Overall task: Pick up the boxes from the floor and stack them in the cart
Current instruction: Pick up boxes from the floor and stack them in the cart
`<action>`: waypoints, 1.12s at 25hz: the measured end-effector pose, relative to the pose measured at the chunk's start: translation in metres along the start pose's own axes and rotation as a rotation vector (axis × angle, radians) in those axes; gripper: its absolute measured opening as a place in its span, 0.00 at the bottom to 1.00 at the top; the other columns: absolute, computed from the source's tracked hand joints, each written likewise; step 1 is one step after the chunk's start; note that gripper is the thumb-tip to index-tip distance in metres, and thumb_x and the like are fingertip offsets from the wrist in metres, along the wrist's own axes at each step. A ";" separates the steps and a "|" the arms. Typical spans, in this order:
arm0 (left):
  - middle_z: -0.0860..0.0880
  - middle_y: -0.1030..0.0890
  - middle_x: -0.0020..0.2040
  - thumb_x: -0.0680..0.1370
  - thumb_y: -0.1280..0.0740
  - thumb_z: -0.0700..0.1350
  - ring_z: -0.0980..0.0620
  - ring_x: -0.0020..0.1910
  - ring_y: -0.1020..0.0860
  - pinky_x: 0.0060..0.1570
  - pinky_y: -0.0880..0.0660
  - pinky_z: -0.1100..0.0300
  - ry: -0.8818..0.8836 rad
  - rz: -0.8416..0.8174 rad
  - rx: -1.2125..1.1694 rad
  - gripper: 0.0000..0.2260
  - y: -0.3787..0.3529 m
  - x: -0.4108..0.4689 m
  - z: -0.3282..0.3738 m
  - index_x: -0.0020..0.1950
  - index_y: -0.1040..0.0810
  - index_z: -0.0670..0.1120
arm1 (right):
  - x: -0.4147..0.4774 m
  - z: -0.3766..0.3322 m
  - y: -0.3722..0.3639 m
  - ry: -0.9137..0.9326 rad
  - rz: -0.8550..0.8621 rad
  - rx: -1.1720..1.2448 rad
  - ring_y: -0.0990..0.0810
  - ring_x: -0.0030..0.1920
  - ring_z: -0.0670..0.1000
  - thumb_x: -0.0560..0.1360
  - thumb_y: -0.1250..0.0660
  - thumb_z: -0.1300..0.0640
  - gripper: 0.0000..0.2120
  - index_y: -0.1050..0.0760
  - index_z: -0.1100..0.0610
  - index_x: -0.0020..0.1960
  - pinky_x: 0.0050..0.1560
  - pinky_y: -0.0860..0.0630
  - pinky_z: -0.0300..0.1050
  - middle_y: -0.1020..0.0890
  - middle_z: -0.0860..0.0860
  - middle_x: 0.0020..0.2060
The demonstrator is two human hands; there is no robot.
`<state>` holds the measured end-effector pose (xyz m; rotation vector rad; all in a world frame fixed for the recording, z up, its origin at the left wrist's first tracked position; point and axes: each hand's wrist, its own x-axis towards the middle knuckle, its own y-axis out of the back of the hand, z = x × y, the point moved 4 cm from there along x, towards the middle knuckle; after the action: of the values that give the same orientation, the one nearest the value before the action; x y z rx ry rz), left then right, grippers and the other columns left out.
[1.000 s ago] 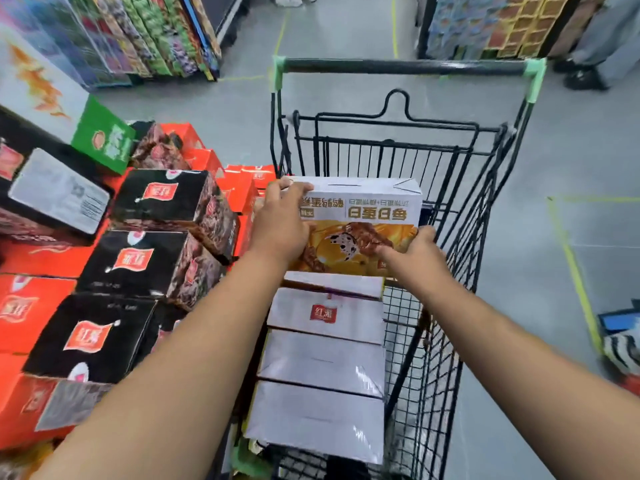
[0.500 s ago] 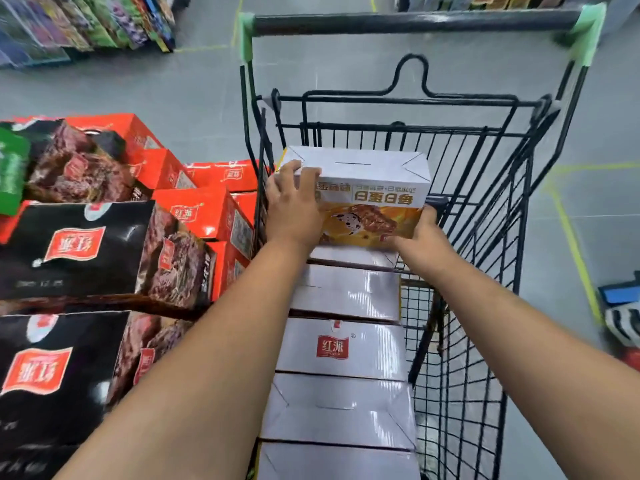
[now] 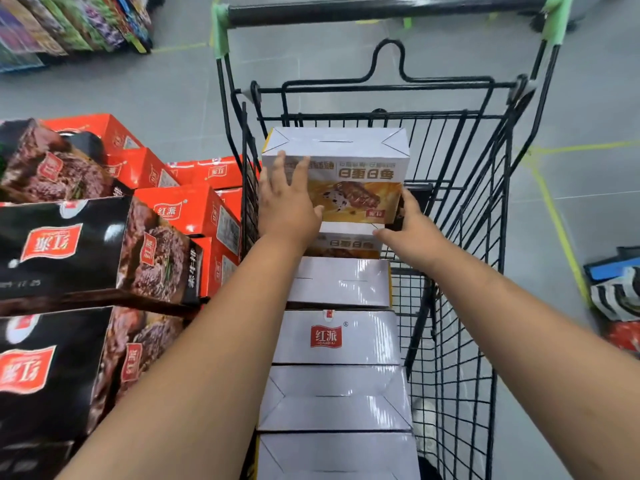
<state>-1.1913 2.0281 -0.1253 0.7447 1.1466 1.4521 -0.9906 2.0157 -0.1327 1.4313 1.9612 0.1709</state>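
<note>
A white and yellow box (image 3: 349, 168) stands at the far end of the black wire cart (image 3: 381, 116), on top of another box of the same kind (image 3: 346, 244). My left hand (image 3: 287, 206) presses flat against the box's near face, fingers straight up to its top edge. My right hand (image 3: 408, 230) holds the box's lower right corner, thumb at the bottom edge and fingers along the right side. Several white boxes (image 3: 337, 337) lie in a row along the cart's left side, from the near end up to this stack.
Black boxes (image 3: 86, 251) and red boxes (image 3: 187, 209) are piled on the floor against the cart's left side. Shelves of goods (image 3: 69, 26) stand at the far left. Bags (image 3: 616, 292) lie on the floor at the right, past a yellow tape line (image 3: 561, 230).
The box moved farther into the cart and came down onto the box at the far end. My left hand's fingers flattened against its face. The view moved closer to the cart.
</note>
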 end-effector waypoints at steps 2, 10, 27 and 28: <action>0.49 0.54 0.79 0.77 0.32 0.50 0.41 0.78 0.57 0.75 0.47 0.43 -0.037 -0.005 -0.017 0.33 0.003 -0.016 0.014 0.77 0.45 0.55 | -0.014 -0.003 0.005 0.032 0.016 -0.051 0.30 0.60 0.47 0.76 0.32 0.56 0.37 0.50 0.49 0.78 0.56 0.35 0.38 0.29 0.52 0.68; 0.47 0.39 0.76 0.77 0.34 0.55 0.42 0.74 0.42 0.71 0.41 0.47 -0.224 -0.048 0.007 0.29 0.021 -0.087 0.082 0.76 0.40 0.53 | -0.086 0.009 0.044 0.053 0.169 -0.144 0.36 0.73 0.53 0.75 0.30 0.49 0.41 0.53 0.48 0.79 0.67 0.39 0.43 0.41 0.54 0.76; 0.49 0.42 0.78 0.74 0.54 0.69 0.48 0.78 0.47 0.76 0.49 0.49 -0.973 -0.243 -0.154 0.36 -0.026 -0.418 0.335 0.77 0.41 0.51 | -0.461 0.207 0.192 -0.105 0.888 -0.118 0.34 0.71 0.54 0.71 0.31 0.39 0.38 0.41 0.48 0.76 0.68 0.33 0.51 0.33 0.52 0.72; 0.49 0.42 0.78 0.73 0.56 0.69 0.48 0.78 0.48 0.76 0.50 0.50 -1.000 -0.264 -0.164 0.37 -0.032 -0.444 0.346 0.77 0.42 0.52 | -0.489 0.220 0.197 -0.122 0.909 -0.128 0.33 0.70 0.54 0.71 0.31 0.39 0.38 0.41 0.48 0.76 0.68 0.33 0.51 0.34 0.51 0.72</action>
<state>-0.7706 1.6843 0.0239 0.9864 0.3232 0.7488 -0.6307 1.5991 0.0176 2.0812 1.0573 0.5802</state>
